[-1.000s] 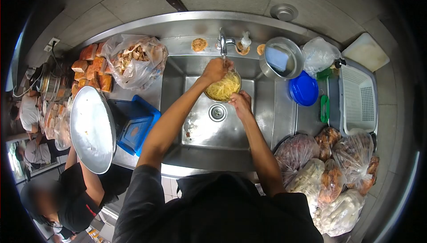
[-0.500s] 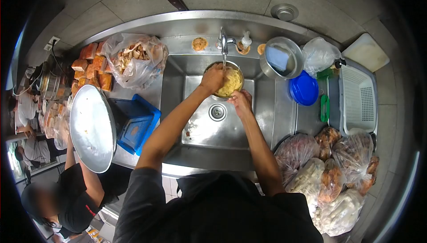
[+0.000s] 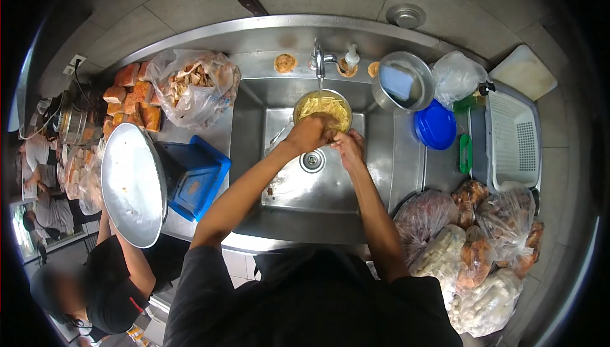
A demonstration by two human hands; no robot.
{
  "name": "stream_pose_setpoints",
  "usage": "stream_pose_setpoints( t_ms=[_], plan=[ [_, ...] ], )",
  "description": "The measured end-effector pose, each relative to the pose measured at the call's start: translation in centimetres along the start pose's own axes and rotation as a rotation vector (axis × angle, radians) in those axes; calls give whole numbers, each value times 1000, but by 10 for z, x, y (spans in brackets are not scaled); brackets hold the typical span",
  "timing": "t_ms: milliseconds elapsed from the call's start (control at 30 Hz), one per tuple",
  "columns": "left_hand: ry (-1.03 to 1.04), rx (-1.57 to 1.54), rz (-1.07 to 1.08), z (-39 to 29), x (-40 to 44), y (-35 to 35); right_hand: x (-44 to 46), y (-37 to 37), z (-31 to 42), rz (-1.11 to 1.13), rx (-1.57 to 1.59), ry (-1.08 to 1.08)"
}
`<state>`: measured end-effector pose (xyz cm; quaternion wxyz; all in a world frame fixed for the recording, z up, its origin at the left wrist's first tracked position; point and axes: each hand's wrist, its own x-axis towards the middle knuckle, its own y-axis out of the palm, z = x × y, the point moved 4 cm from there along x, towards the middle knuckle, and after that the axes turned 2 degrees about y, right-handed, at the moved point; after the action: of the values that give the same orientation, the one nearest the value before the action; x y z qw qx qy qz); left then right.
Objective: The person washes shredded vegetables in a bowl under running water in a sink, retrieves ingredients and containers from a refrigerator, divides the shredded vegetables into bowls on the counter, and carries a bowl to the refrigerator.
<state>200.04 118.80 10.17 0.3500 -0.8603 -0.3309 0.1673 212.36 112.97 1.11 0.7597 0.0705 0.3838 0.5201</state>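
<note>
A round metal bowl (image 3: 349,100) of pale yellow shreds (image 3: 325,107) sits under the faucet (image 3: 318,61), inside the steel sink (image 3: 305,215). Water runs from the spout into it. My left hand (image 3: 312,133) is at the bowl's near side, over the shreds; its fingers are blurred and partly hidden. At the bowl's near right rim, my right hand (image 3: 349,147) has its fingers closed on the edge. The drain (image 3: 312,161) shows just below the bowl.
Left of the sink are orange-brown blocks (image 3: 130,96), a plastic bag of pieces (image 3: 192,86) and a blue crate (image 3: 203,178). A co-worker holds a large metal basin (image 3: 132,185). Right are a steel bowl (image 3: 402,82), blue lid (image 3: 435,125), white basket (image 3: 513,140) and filled bags (image 3: 424,218).
My left hand has moved from the bowl's upper left side down to its near edge, uncovering the shreds under the faucet. My right hand stays at the rim.
</note>
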Motion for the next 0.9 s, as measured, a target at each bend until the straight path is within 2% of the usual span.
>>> stream_pose_setpoints(
  t_ms=[67, 100, 133, 200, 233, 367, 433, 467, 533, 567, 600, 667, 733, 833, 900],
  plan=[
    [173, 58, -285, -2, -3, -9, -4, 4, 1, 12, -11, -3],
    [165, -69, -264, 6, 1, -7, -5, 8, 2, 21, -17, -10],
    [168, -68, -263, 13, 6, -6, -4, 9, 0, 20, -16, -13],
    [62, 207, -258, 21, 15, -8, -4, 12, -1, 74, -80, -53],
    [-33, 275, -189, 21, 20, -8, -5, 13, -1, 63, -84, -36],
    [7, 399, -88, 17, 28, -15, -8, 16, -1, 24, -56, 22],
    [88, 366, -256, 15, 26, -24, -4, 13, -2, 17, -75, 8],
    [92, 368, -250, 17, 25, -27, -1, 12, -4, 14, -69, 7],
    [211, -61, -387, 22, 20, -41, 3, 9, -4, -10, -37, -21],
    [155, -105, -495, 26, 18, -47, 5, 8, -5, -13, -33, -20],
    [154, -103, -494, 29, 18, -49, 6, 7, -5, -17, -35, -16],
    [-160, -774, -515, 52, 18, -49, 9, 8, -6, -16, -39, -8],
    [-162, -808, -597, 47, 17, -63, 9, 11, -5, -4, -16, -23],
    [-311, -914, -789, 51, 14, -75, 9, 13, -2, 28, -11, -25],
    [-369, -992, -715, 51, 16, -74, 8, 15, 0, 32, -16, -30]
  ],
)
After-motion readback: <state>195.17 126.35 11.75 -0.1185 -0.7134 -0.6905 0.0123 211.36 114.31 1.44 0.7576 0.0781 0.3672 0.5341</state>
